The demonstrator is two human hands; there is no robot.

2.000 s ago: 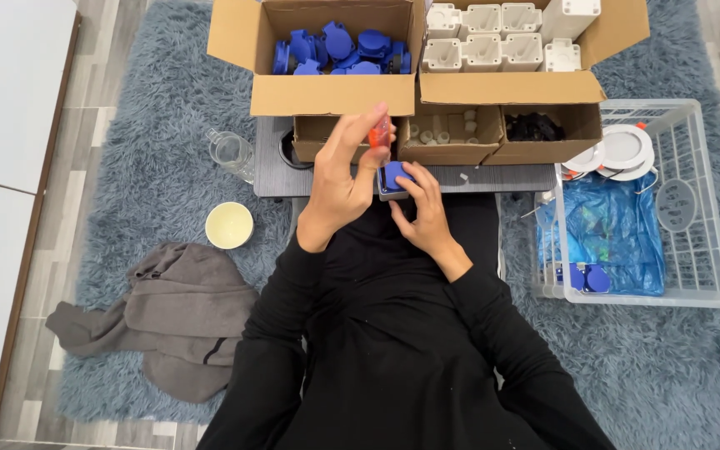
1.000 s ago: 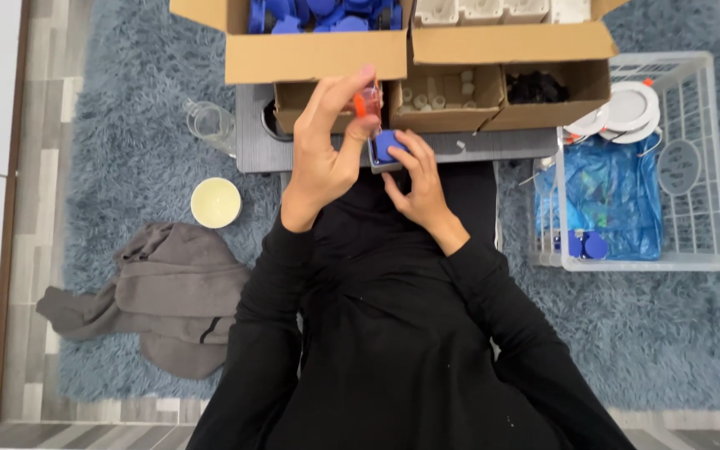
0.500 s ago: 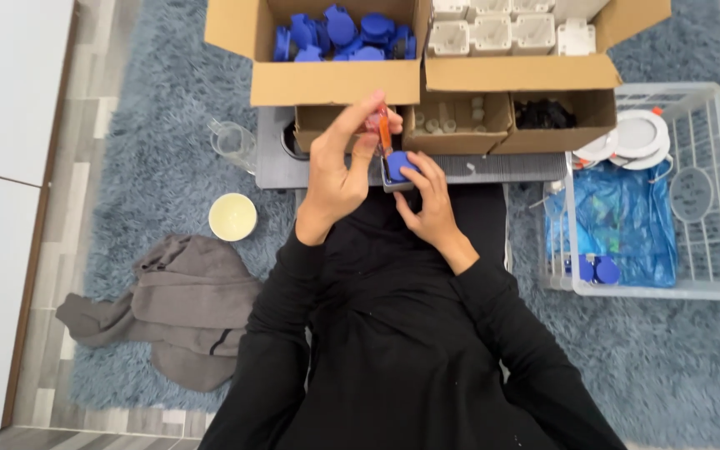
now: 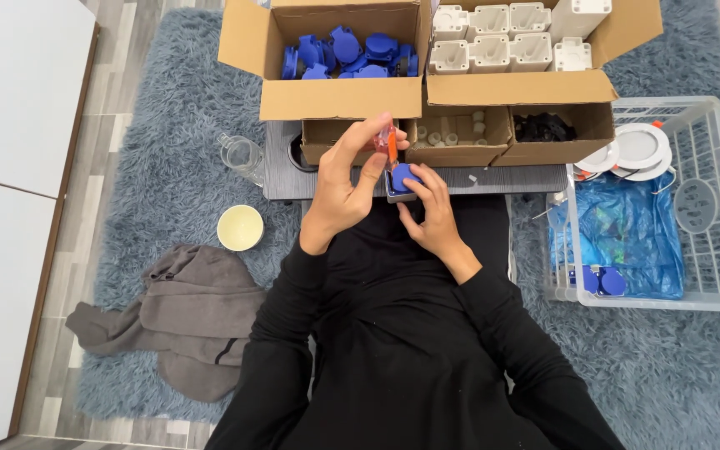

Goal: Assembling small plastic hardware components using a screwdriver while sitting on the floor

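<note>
The left hand (image 4: 339, 187) pinches a small screwdriver with an orange handle (image 4: 391, 148) between thumb and fingertips. The tool stands almost straight up and down, its long side running from the far end down toward the near end, with the tip pointing into a little square blue and grey plastic socket part (image 4: 400, 181). The right hand (image 4: 435, 212) wraps its fingers around that part and presses it still at the near edge of the low dark grey board (image 4: 535, 178) — just above the lap.

The blue part looks light, hard and smooth, so it may slip; holding it by its sides seems best. The screwdriver looks thin and stiff, good to grip at its handle.

Far off sit a cardboard box of blue parts (image 4: 327, 98) and a cardboard box of white parts (image 4: 527, 83). To the right is a white wire basket (image 4: 714, 250). To the left lie a small cream bowl (image 4: 240, 227) and a grey cloth (image 4: 185, 321) — both on the fuzzy blue rug (image 4: 160, 167).
</note>
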